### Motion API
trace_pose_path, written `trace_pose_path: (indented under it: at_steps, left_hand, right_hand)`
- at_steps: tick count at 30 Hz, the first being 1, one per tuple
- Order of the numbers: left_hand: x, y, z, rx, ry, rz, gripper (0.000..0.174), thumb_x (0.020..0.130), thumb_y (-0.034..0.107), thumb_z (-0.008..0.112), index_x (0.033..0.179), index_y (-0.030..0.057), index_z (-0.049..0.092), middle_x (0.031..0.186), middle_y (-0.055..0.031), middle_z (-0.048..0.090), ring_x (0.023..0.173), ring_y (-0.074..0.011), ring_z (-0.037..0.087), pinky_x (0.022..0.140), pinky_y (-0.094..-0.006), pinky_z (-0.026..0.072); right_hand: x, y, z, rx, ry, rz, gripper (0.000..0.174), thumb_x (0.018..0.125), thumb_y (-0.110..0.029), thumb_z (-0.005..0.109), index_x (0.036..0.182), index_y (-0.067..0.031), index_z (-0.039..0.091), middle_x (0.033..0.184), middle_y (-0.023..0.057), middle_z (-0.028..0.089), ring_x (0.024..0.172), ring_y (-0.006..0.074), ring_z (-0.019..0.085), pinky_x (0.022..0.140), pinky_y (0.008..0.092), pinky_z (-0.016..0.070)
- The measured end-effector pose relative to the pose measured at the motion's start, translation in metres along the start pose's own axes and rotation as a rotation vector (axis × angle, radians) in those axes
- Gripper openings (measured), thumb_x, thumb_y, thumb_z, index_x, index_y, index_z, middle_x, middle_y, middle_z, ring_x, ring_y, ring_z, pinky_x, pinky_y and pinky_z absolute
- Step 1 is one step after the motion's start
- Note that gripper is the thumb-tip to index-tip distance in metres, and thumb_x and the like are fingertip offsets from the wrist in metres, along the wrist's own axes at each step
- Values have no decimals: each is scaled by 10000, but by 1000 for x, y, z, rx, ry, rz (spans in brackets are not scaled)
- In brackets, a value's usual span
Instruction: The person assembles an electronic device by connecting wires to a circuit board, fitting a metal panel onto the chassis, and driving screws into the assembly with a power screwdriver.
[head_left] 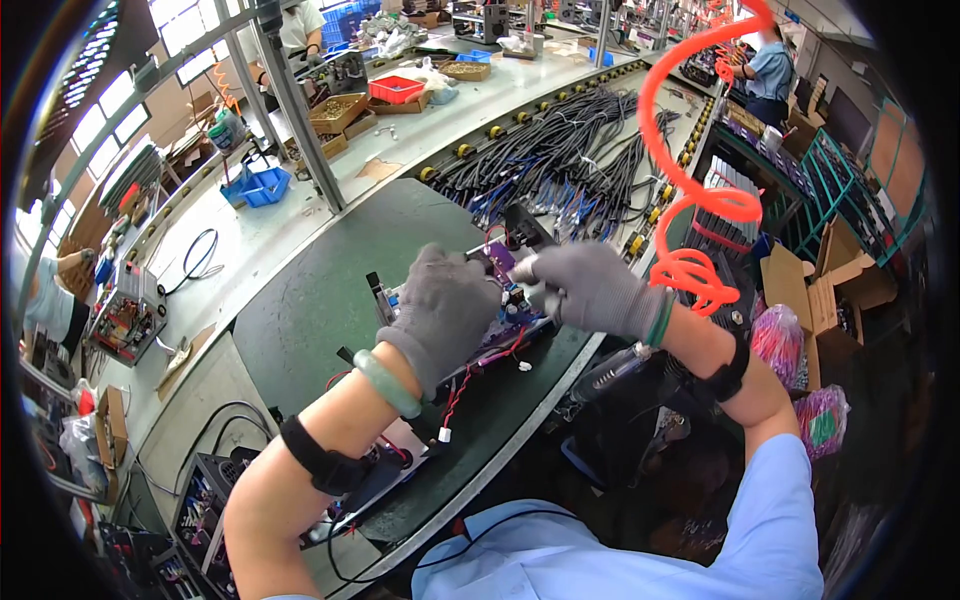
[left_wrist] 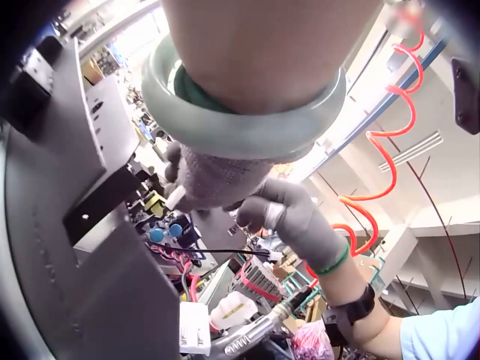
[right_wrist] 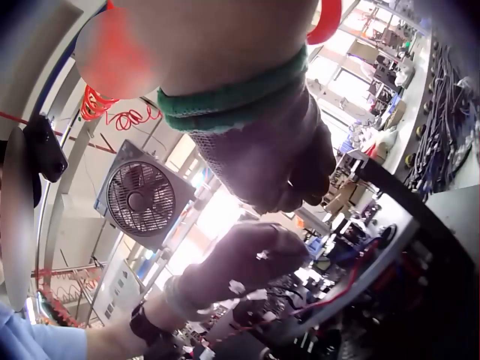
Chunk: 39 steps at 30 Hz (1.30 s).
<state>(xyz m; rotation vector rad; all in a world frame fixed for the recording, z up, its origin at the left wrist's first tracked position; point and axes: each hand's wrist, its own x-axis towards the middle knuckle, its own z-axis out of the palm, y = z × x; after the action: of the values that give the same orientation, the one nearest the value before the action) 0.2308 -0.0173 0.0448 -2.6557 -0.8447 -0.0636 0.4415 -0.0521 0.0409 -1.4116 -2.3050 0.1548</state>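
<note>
Both hands wear grey gloves over an opened electronic unit with purple circuit boards (head_left: 495,258). My left hand (head_left: 445,310), a pale green bangle at its wrist, bends its fingers down over the near left part of the unit. Opposite it, my right hand (head_left: 595,285) has curled fingers, their tips close to the boards. Whatever is between the fingers of either hand is hidden, so I cannot tell what they hold. A twisted red and black wire ends in a white connector (head_left: 445,435) hanging at the unit's front. In the left wrist view, a black cable (left_wrist: 217,250) runs beneath my right hand (left_wrist: 300,225).
The unit is on a green mat (head_left: 300,320) at the bench edge. Bundled black cables (head_left: 560,150) lie behind it. A coiled orange air hose (head_left: 690,270) hangs on the right, above a handheld driver (head_left: 612,372). Blue bins (head_left: 262,187) stand at left; other people work farther off.
</note>
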Motion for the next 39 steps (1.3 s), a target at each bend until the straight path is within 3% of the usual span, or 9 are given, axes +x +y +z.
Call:
trace_pose_path:
  at_steps: [2, 5, 11, 18, 20, 25, 29, 31, 39]
  left_hand:
    - [5, 0, -7, 50, 127, 43, 76, 763, 167, 662, 822, 160, 710, 857, -27, 666, 872, -209, 649, 837, -371, 461]
    - [21, 6, -12, 110, 373, 193, 87, 761, 154, 660, 841, 159, 693, 853, -8, 658, 900, -191, 642, 846, -369, 451]
    - [14, 8, 5, -195, 221, -101, 56, 763, 145, 665, 816, 140, 685, 837, -28, 674, 864, -230, 661, 821, -403, 448]
    - [22, 32, 24, -404, 234, -316, 126, 780, 252, 691, 742, 132, 681, 737, -63, 696, 774, -293, 687, 791, -432, 467]
    - [20, 27, 17, -678, -91, -439, 228, 810, 320, 710, 900, 110, 717, 886, -102, 709, 899, -291, 680, 842, -430, 468]
    - [-21, -13, -9, -303, 17, -384, 610, 863, 374, 704, 1363, 69, 537, 1363, -182, 556, 1278, -344, 519, 987, -461, 430]
    - [-60, -35, 23, -271, 84, -660, 719, 911, 399, 642, 1485, 45, 391, 1267, -235, 624, 1214, -389, 583, 1000, -482, 439]
    - [-67, -36, 11, -662, -363, -891, 835, 982, 489, 485, 1588, 12, 162, 1134, -237, 698, 1060, -362, 688, 957, -460, 491]
    - [-69, -36, 20, -687, -281, -875, 815, 989, 459, 505, 1575, -3, 177, 948, -281, 705, 920, -430, 700, 869, -487, 516]
  right_hand:
    - [-10, 3, 9, -17, -144, 76, 173, 837, -194, 697, 998, -132, 704, 875, 128, 703, 854, 335, 695, 788, 463, 549]
    - [-9, 11, 28, 67, 35, 54, 144, 805, -200, 736, 911, -109, 705, 813, 125, 688, 839, 345, 691, 767, 481, 525]
    - [-11, 10, 56, 161, 447, -62, 123, 787, -92, 711, 907, -84, 731, 751, 120, 667, 721, 324, 655, 723, 424, 487]
    - [-12, 17, 55, 183, 429, -10, 56, 762, -93, 670, 816, -82, 680, 698, 120, 626, 714, 340, 636, 732, 456, 460]
    - [-7, 17, 46, 98, 352, -75, 30, 745, -90, 660, 774, -95, 657, 679, 106, 612, 705, 327, 633, 733, 454, 454]
    - [29, 34, 28, -367, 199, -401, 72, 694, -113, 656, 677, -169, 615, 652, 35, 588, 712, 243, 640, 782, 428, 455]
    - [49, 34, 33, -573, -3, -591, 76, 717, -134, 639, 655, -170, 615, 671, 25, 598, 747, 223, 647, 839, 399, 471]
    - [51, 37, 36, -542, -6, -615, 73, 722, -137, 636, 659, -164, 612, 676, 27, 594, 747, 224, 643, 835, 402, 472]
    - [39, 39, 29, -504, 61, -599, 85, 762, -110, 613, 813, -149, 668, 676, 5, 526, 710, 204, 585, 803, 382, 453]
